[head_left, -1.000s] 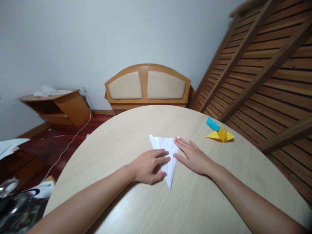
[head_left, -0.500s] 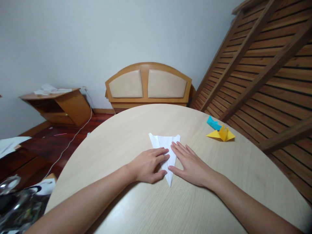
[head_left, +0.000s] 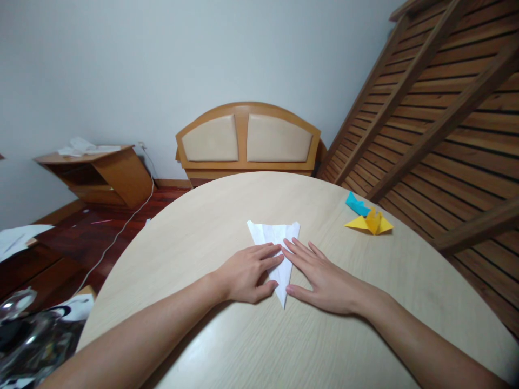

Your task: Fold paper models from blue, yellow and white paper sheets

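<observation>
A white paper (head_left: 274, 236) folded into a long triangle lies flat on the round beige table (head_left: 227, 216), its point toward me. My left hand (head_left: 246, 273) rests palm down on the paper's left side, fingers together. Pressing flat on the right edge is my right hand (head_left: 324, 278), fingers spread, its thumb close to the paper's tip. Neither hand grips anything.
A yellow folded paper figure (head_left: 370, 222) and a blue one (head_left: 356, 205) sit at the table's right side. Behind the table stand a wooden headboard (head_left: 247, 141), a slatted bed frame (head_left: 438, 124) leaning at right, and a tilted wooden shelf (head_left: 101, 173) at left.
My right hand has slid down along the paper's right edge toward me, from near the wide top to near the tip. My left hand has stayed in place.
</observation>
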A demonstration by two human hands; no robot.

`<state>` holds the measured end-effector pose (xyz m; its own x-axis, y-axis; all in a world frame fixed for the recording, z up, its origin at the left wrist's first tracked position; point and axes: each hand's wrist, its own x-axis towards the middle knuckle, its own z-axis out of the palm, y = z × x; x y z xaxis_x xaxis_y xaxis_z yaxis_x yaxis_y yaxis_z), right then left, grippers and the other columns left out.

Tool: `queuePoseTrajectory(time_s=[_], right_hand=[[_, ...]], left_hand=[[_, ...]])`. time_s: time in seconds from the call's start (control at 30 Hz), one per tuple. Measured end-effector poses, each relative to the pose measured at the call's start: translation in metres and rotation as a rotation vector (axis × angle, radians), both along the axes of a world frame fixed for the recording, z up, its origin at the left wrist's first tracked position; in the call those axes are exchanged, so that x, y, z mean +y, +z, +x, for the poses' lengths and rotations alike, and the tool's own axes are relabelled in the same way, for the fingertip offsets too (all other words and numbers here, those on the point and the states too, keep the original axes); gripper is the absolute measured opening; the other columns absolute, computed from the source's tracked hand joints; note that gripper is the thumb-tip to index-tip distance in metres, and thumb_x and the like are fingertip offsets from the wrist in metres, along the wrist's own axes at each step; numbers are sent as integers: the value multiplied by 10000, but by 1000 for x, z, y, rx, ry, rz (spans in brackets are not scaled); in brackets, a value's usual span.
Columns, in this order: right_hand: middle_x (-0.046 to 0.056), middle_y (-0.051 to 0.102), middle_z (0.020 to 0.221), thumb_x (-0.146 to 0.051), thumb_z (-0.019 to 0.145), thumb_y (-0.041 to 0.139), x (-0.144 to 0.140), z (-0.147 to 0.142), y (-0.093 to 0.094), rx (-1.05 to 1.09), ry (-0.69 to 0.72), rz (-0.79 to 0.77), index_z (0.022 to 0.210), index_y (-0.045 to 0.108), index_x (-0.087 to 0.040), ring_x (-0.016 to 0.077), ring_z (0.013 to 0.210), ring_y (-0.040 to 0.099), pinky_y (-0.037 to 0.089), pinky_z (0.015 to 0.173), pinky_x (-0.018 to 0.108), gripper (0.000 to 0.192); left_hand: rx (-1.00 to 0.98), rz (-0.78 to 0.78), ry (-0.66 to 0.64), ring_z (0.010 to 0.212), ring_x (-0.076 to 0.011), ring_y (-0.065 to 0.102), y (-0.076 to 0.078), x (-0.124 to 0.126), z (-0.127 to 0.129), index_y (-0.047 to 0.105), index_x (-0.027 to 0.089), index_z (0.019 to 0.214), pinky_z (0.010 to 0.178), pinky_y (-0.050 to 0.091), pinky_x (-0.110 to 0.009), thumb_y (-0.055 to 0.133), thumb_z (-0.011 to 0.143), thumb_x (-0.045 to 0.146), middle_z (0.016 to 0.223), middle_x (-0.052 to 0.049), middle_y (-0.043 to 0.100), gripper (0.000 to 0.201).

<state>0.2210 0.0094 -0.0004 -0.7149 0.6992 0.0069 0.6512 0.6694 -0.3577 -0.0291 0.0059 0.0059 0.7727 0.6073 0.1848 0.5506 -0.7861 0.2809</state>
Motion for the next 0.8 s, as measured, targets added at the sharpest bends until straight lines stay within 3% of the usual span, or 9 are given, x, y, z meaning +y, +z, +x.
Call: queuePoseTrajectory(time_s=[0.17,0.57,0.8], right_hand=[[103,238,1646,-637,929,522,1,-1,2,44,10,1,1597,218,-225,323,1523,186,151,1240,572,842],[97,210,1656,-662,939,474,-3,-8,-4,34,-37,25,1606,182,-217,312,1528,171,148,1241,566,853],[93,259,1643,-599,976,448,1,-5,-2,39,-39,28,1598,222,-222,300,1521,207,157,1240,564,762]], left_hand=[[-17,-14,4,1444,-327,391,-1,0,0,453,121,1448,1183,354,-467,571,886,376,1559,-183,407,628],[-6,-8,5,1443,-330,392,-1,1,1,434,92,1458,1178,362,-464,555,891,374,1555,-202,403,645],[-4,-29,10,1450,-335,379,-1,0,1,465,89,1432,1182,355,-472,558,885,372,1546,-206,416,623]])
